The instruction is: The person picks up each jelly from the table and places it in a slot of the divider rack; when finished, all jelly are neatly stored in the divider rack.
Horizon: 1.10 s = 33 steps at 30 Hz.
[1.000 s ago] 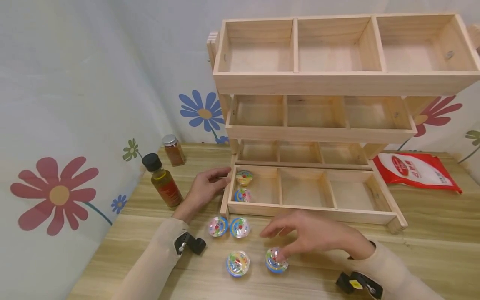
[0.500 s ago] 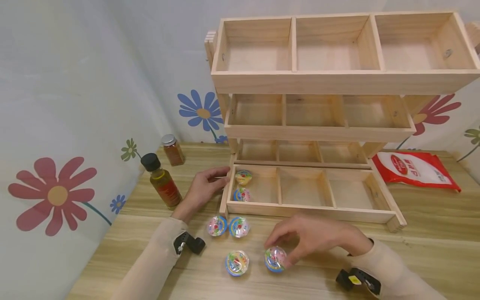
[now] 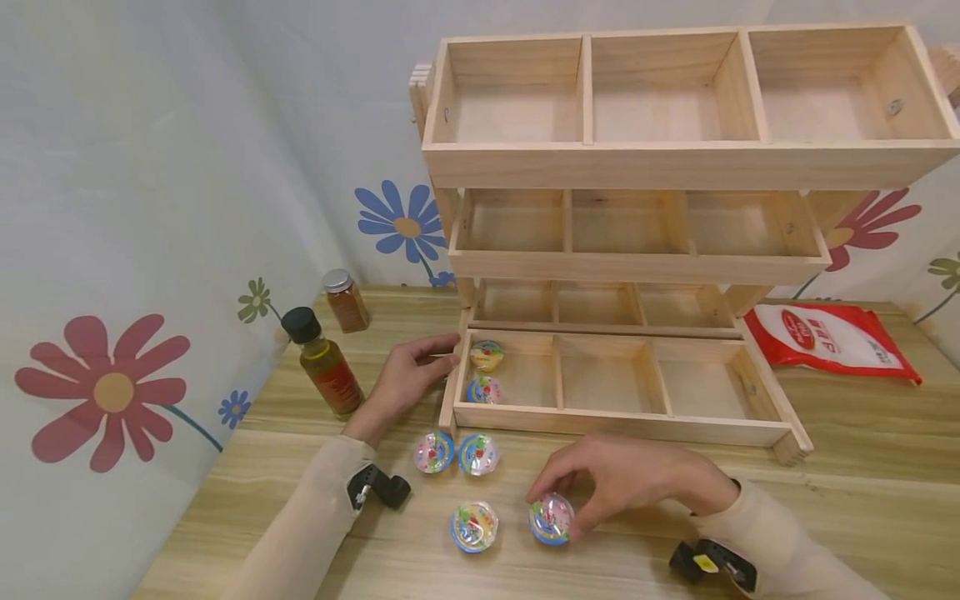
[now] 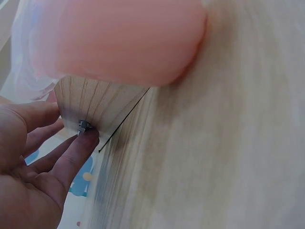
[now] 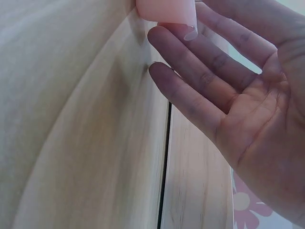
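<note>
My right hand point(image 3: 622, 475) pinches a small jelly cup point(image 3: 551, 518) between thumb and fingers, low at the table in front of the wooden rack point(image 3: 645, 171). In the right wrist view, the pink cup point(image 5: 167, 10) shows at the top, beside the fingertips. With fairly straight fingers, my left hand point(image 3: 408, 375) touches the rack's left side; the left wrist view has a fingertip by a metal screw point(image 4: 84, 126) there. Another jelly cup point(image 3: 475, 527) stands left of the right hand, and a pair of jelly cups point(image 3: 478, 455) sits nearer the rack. Two more jelly cups point(image 3: 487, 356) occupy the bottom tier's left compartment.
An oil bottle point(image 3: 330, 371) with a black cap stands just left of my left forearm, a spice jar point(image 3: 347, 304) behind it. To the rack's right lies a red and white bag point(image 3: 828, 337). A flower-printed curtain point(image 3: 187, 208) hangs behind the table.
My right hand's fingers have closed around the jelly cup from above, after reaching over it a second ago. The cup and the left hand stay in about the same place.
</note>
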Each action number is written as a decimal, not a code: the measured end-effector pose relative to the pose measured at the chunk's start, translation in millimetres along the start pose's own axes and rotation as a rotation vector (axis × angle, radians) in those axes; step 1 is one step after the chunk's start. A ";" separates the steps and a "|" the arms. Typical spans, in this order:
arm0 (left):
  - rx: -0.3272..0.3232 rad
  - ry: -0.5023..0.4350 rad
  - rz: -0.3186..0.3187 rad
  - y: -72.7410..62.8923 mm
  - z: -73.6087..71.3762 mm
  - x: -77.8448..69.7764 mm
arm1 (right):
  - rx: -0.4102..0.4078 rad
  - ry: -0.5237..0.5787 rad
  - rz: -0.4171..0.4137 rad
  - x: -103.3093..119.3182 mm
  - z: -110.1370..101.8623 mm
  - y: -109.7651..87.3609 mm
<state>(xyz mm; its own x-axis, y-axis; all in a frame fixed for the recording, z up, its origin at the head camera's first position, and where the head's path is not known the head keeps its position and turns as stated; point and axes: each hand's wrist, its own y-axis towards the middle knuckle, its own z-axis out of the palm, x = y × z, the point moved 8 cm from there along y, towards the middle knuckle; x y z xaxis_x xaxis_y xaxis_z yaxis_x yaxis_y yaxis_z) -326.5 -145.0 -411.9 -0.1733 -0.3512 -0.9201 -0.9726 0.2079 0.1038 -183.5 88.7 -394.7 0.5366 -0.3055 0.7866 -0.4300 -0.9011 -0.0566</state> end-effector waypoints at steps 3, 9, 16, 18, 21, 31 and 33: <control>-0.001 -0.002 -0.001 0.0 0.0 -0.3 | -0.009 -0.013 -0.005 1.0 0.2 0.3; 0.000 -0.011 0.005 0.2 0.0 -0.6 | -0.023 -0.017 -0.003 2.5 1.7 2.7; 0.001 0.013 0.011 0.8 -0.6 0.2 | -0.028 -0.041 -0.030 4.5 3.8 4.6; 0.002 0.010 0.012 1.3 -0.6 1.3 | -0.024 -0.056 -0.045 5.6 4.5 5.1; 0.003 0.001 0.012 1.1 -0.9 2.2 | -0.023 -0.076 -0.056 6.6 5.3 5.8; 0.002 -0.003 -0.002 0.0 -0.9 3.0 | -0.056 -0.030 -0.014 3.4 4.6 6.5; 0.003 -0.008 -0.002 0.2 -0.4 2.6 | -0.069 -0.003 -0.002 2.7 3.6 6.4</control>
<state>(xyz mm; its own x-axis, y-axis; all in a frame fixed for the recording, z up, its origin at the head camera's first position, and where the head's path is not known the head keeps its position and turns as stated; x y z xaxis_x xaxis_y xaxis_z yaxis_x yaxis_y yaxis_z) -327.2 -146.2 -414.1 -0.1703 -0.3444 -0.9232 -0.9725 0.2097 0.1012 -182.2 81.0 -395.2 0.5395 -0.3051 0.7847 -0.4781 -0.8782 -0.0128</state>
